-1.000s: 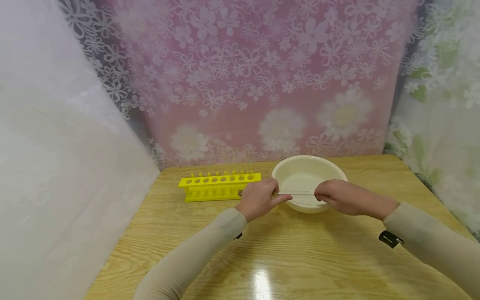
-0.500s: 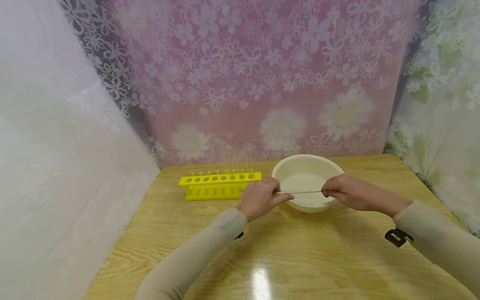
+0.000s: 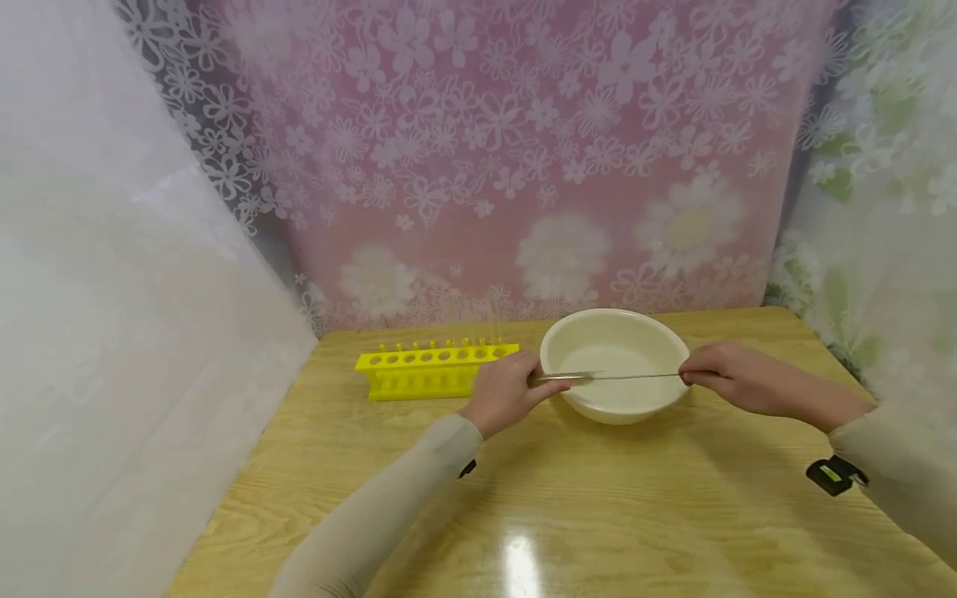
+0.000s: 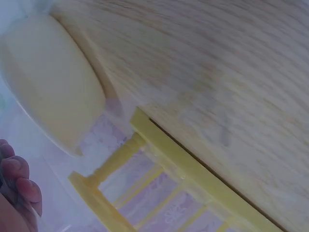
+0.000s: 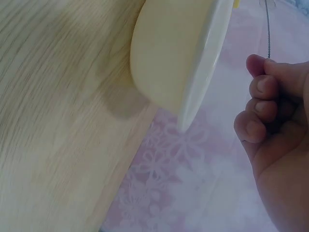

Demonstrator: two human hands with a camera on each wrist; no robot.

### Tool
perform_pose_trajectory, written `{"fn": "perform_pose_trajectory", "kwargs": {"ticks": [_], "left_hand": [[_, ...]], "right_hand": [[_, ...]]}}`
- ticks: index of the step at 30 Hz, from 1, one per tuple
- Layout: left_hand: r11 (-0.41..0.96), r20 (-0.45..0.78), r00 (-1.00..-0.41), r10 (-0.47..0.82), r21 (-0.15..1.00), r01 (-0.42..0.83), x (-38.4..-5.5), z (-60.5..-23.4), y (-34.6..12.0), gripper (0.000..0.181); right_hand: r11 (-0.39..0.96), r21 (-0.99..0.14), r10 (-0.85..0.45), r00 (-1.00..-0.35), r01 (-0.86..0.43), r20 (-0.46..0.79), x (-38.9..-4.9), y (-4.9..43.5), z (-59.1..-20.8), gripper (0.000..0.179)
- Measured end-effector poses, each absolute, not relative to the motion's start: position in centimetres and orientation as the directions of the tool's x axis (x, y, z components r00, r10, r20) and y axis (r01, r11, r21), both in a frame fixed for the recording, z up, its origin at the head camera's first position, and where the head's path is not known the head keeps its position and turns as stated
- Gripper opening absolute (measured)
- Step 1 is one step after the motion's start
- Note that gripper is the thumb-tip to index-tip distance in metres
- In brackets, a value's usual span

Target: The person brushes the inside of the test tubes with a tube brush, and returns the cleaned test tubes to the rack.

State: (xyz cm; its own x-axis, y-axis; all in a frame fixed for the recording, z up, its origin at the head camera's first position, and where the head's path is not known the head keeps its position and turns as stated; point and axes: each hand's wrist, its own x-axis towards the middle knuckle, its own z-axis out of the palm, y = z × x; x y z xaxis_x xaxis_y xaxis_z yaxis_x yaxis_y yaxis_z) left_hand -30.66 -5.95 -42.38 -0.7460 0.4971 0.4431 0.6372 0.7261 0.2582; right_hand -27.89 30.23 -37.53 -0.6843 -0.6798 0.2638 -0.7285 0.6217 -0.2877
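Note:
My left hand [image 3: 504,390] holds a clear test tube [image 3: 562,378] lying level over the near left rim of a cream basin [image 3: 613,411]. Out of the tube's mouth runs a thin twisted-wire handle [image 3: 643,377], like that of a test tube brush. My right hand [image 3: 736,378] pinches the wire's far end between thumb and forefinger, beside the basin's right rim. In the right wrist view the twisted wire [image 5: 268,36] rises from the fingertips [image 5: 256,63]. Only a few curled fingers [image 4: 24,186] of the left hand show in the left wrist view.
A yellow test tube rack [image 3: 426,386] stands left of the basin, partly behind my left hand. Faint clear tubes [image 3: 497,320] stand upside down on pegs at its right end. A flowered curtain [image 3: 463,208] hangs behind the wooden table [image 3: 598,498].
My right hand has moved to the right, away from the left hand, so more of the wire shows between them. My left hand has shifted slightly left, still holding the test tube.

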Motion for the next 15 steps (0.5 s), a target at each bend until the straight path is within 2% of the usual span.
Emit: {"fn": "perform_pose_trajectory", "kwargs": {"ticks": [3,8,15], "left_hand": [[0.744,0.428,-0.768,0.475,0.271,0.611,-30.6,-42.7,-6.8,0.038],[0.756,0.445,-0.762,0.47,0.242,0.607,-30.5,-42.9,-7.5,0.045],[0.76,0.457,-0.761,0.459,0.242,0.604,-30.6,-43.1,-7.8,0.043]], "right_hand": [[0.653,-0.295,-0.643,-0.716,-0.698,0.271,-27.9,31.4,-37.6,0.018],[0.702,-0.357,-0.582,-0.785,-0.616,0.213,-28.0,32.7,-37.5,0.019],[0.734,-0.323,-0.567,-0.801,-0.598,0.194,-28.2,34.2,-37.5,0.018]]}}
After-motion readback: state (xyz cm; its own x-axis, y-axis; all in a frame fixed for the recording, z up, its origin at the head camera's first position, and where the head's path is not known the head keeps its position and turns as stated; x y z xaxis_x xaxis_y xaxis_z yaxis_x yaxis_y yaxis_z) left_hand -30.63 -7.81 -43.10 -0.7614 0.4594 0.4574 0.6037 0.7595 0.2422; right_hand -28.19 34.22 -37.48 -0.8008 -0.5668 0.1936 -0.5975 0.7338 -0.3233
